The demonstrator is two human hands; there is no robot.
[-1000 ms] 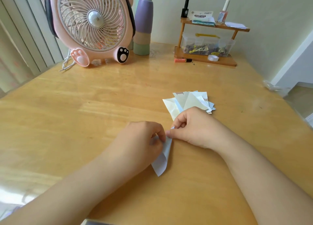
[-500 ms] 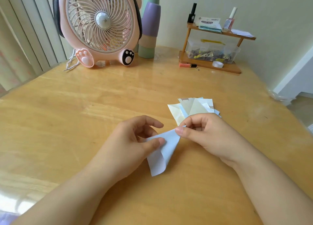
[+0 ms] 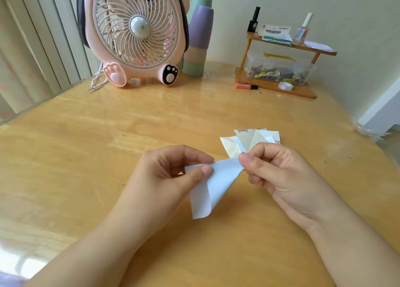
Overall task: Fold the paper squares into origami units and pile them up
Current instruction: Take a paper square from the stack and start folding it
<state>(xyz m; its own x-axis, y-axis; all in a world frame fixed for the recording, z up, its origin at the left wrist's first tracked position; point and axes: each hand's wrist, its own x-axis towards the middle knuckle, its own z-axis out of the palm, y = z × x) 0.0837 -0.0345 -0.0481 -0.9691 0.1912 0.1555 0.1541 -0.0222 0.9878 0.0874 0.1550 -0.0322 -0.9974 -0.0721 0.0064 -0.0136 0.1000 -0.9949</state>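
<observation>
A pale blue paper [image 3: 216,185], partly folded with one flap curling over, hangs just above the wooden table [image 3: 86,157]. My left hand [image 3: 160,185] pinches its upper left edge between thumb and forefinger. My right hand [image 3: 279,174] pinches its upper right corner. Behind my right hand lies a small pile of folded units [image 3: 246,140] in cream, white and pale blue, partly hidden by my fingers.
A pink fan [image 3: 134,33] stands at the back left beside stacked pastel cups [image 3: 198,42]. A small wooden shelf [image 3: 279,87] with bottles, a clear box and tape sits at the back right, an orange marker [image 3: 245,86] in front of it. The table's right edge is close.
Both hands lifted the blue paper off the table, where they had been pressing it, and drew apart, opening the fold. The view has tilted slightly down.
</observation>
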